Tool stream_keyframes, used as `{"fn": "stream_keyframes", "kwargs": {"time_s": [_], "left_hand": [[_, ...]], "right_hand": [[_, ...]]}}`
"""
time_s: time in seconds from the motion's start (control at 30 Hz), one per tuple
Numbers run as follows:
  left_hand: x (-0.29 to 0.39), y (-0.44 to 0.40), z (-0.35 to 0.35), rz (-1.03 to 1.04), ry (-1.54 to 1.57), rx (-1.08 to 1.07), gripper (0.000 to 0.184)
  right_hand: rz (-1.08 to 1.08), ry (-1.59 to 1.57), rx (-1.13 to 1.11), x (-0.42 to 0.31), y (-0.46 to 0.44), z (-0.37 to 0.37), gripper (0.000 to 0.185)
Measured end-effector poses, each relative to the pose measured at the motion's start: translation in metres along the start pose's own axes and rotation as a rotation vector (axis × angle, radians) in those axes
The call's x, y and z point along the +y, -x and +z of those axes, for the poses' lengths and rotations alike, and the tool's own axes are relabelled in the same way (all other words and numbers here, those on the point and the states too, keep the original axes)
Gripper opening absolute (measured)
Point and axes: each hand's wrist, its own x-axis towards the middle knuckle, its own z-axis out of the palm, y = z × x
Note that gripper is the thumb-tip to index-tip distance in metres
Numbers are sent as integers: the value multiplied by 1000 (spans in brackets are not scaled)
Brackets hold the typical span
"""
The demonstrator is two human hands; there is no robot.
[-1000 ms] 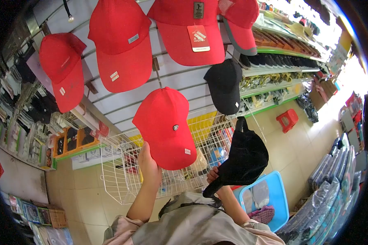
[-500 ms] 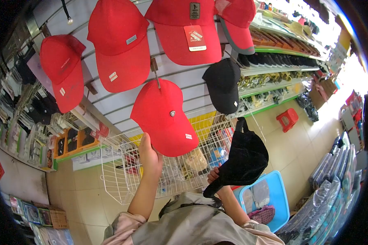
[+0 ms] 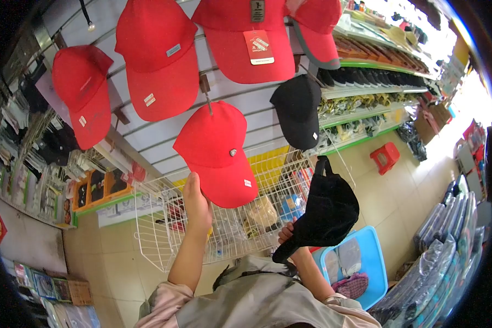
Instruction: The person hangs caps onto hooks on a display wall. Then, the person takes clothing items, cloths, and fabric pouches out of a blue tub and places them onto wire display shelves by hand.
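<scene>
Evidently, the left hand [image 3: 199, 206] is touching the brim of the red cap [image 3: 214, 139] by the hook [image 3: 206, 94], hidden fingers leaving its grip unclear; the right hand [image 3: 287, 233] is pinching the fuzzy black cap [image 3: 331, 210]. Light support is probably sparing the brim.

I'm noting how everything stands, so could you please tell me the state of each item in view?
Lower red cap: peak down, near a hook's tip, held at its edge by the left hand.
Nearer black cap: held in the right hand, off the wall.
Smaller black cap: hanging, peak down.
Tagged red cap: hanging, tag attached.
Blue tub: open, part filled.
Red stool: on the floor.
</scene>
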Motion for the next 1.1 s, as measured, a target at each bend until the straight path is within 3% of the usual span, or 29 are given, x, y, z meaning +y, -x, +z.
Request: {"fn": "stream_keyframes", "kwargs": {"time_s": [0.1,0.37,0.6,0.9,1.0,1.1], "left_hand": [[3,-8,-5,-62,138,4,34],[-5,-13,-8,-19,9,-13,32],[2,-17,10,-5,125,51,27],[-5,-18,12,4,52,86,24],[-14,-30,-6,17,43,-4,25],[-12,-30,4,24,47,98,27]], "right_hand": [[-24,-11,51,-1,-12,-16,49],[-25,2,111,2,-15,-18,49],[-42,42,136,5,-11,-9,48],[-39,-17,146,3,-16,-24,50],[-29,-19,142,1,-19,-30,51],[-61,42,128,2,-18,-30,47]]}}
